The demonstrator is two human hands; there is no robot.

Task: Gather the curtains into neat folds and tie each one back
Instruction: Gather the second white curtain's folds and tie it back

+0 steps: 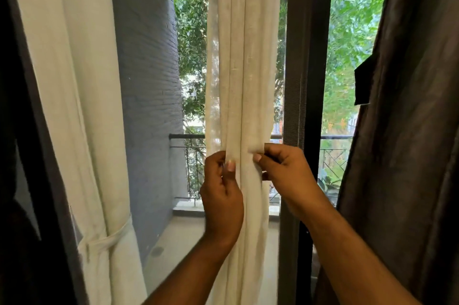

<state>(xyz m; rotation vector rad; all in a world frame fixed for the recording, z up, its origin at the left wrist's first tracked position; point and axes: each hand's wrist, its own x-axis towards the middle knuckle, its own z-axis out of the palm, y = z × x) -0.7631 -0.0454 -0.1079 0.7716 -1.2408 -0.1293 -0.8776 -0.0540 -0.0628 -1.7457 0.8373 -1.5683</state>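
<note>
A sheer cream linen curtain [244, 56] hung down the centre of the frame, gathered into narrow vertical pleats. The left hand [222, 195], rising from the lower middle, had its grip pinching the left pleats, thumb pressed on the front of the cloth and fingers curled behind. The right hand [285, 175], coming in from the lower right, pinched the right edge of the same bundle between thumb and forefinger at about the same height, so the two hands sat just beside each other with the folds between them.

At the left of the frame a second cream curtain [82, 105] was already bunched and bound by a cream fabric tie-back [109, 237] near the lower left. A dark brown heavy curtain [409, 130] filled the right edge. Behind the sheer panel stood a dark door frame [313, 81], a grey brick wall [149, 81], a black metal balcony railing [188, 137] and green trees [355, 18]
</note>
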